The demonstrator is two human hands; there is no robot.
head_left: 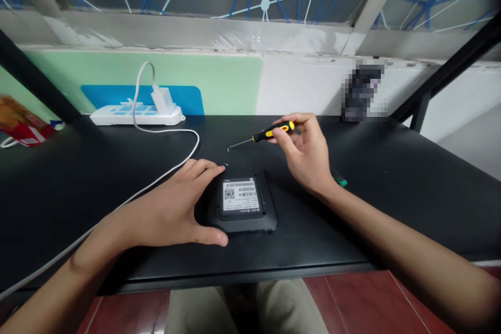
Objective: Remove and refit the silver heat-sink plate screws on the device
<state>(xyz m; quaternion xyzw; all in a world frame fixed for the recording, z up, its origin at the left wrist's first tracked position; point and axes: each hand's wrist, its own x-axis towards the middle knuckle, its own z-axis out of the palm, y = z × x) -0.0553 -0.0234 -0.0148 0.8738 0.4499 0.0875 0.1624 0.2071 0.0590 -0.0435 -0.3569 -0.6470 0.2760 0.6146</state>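
A black square device [269, 214] with a white printed label [240, 195] lies on the black table [410, 188]. My left hand [176, 206] is beside its left edge, thumb and fingers spread, holding nothing. A yellow-and-black screwdriver [273, 131] is gripped by its handle in my right hand [307, 154], above the table behind the device. The shaft points left and down, its tip close to a tiny screw [228, 150]; whether they touch is unclear. Another small screw [226, 165] lies near my left fingertips.
A white power strip [136, 115] with a plugged-in charger [162, 100] sits against the wall, its white cable [164, 173] curving past my left hand. A green-tipped object [341, 181] is partly hidden by my right wrist. A red package [25, 125] lies far left.
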